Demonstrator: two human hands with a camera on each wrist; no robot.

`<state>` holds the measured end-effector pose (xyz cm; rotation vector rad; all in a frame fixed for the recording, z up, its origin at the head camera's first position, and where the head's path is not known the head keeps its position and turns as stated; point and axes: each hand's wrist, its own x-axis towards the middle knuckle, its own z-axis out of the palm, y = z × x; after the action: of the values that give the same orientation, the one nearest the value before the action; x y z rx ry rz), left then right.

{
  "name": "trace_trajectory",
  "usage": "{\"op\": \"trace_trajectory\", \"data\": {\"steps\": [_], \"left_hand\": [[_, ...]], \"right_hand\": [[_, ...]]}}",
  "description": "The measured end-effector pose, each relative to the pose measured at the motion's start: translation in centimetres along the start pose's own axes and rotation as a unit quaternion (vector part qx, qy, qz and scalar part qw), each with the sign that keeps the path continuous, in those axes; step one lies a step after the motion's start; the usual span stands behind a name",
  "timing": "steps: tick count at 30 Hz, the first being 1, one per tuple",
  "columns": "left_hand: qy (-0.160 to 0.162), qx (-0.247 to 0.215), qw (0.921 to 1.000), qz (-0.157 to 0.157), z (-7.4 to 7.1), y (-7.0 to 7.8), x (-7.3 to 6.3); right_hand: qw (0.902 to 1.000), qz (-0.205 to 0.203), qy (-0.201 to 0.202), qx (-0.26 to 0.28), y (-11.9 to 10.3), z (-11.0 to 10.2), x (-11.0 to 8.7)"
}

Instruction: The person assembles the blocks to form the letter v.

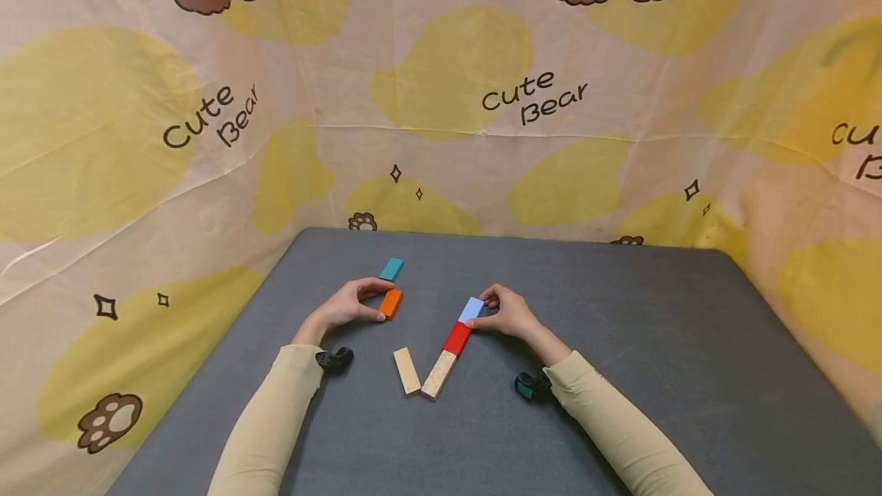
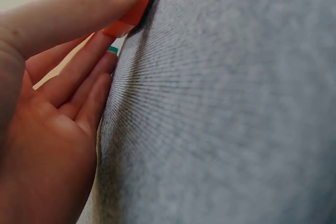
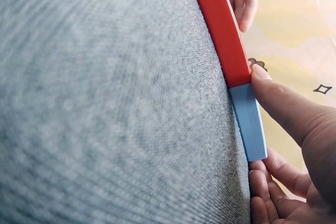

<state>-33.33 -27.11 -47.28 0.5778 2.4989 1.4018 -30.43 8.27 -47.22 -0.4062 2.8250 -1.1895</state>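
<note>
My left hand [image 1: 347,305] pinches an orange block [image 1: 390,304] between thumb and fingers, close against the grey tabletop. Just beyond it lies a teal block [image 1: 391,269], partly behind the fingers in the left wrist view. On the other side, my right hand [image 1: 511,314] holds a light blue block [image 3: 248,119], thumb near its joint with the red block [image 3: 221,30] and a finger at its far end. Red and light blue stand end to end in a slanting row, with a plain wooden block [image 1: 438,375] at the near end.
Another plain wooden block [image 1: 406,370] lies at an angle beside the row's near end, forming a V with it. Dark bands [image 1: 334,360] are on both wrists. A printed curtain [image 1: 448,98] hangs behind the grey table [image 1: 661,373].
</note>
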Motion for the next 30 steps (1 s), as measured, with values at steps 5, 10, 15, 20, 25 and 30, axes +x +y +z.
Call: {"op": "trace_trajectory", "data": {"steps": [5, 10, 15, 20, 25, 30], "left_hand": [[0.004, -0.002, 1.0000, 0.001, 0.1, 0.4, -0.3], [-0.001, -0.018, 0.9998, 0.006, 0.2, 0.5, -0.6], [0.001, -0.029, 0.9996, -0.003, 0.3, 0.7, -1.0], [0.000, -0.028, 0.9996, -0.006, 0.4, 1.0, -1.3], [0.001, -0.027, 0.9996, -0.002, 0.4, 1.1, -1.5], [0.006, -0.013, 0.9999, 0.008, 0.5, 1.3, -1.7]], "right_hand": [[1.0000, 0.001, -0.001, 0.004, -0.1, 0.0, 0.0], [1.0000, -0.001, -0.003, 0.004, -0.1, 0.1, -0.1], [1.0000, -0.001, -0.002, 0.008, -0.1, 0.1, -0.2], [1.0000, -0.005, -0.002, 0.004, 0.0, 0.1, -0.2], [0.9999, -0.011, -0.004, -0.001, -0.1, 0.0, -0.3], [0.9999, -0.011, -0.005, 0.003, -0.2, -0.1, -0.3]]}}
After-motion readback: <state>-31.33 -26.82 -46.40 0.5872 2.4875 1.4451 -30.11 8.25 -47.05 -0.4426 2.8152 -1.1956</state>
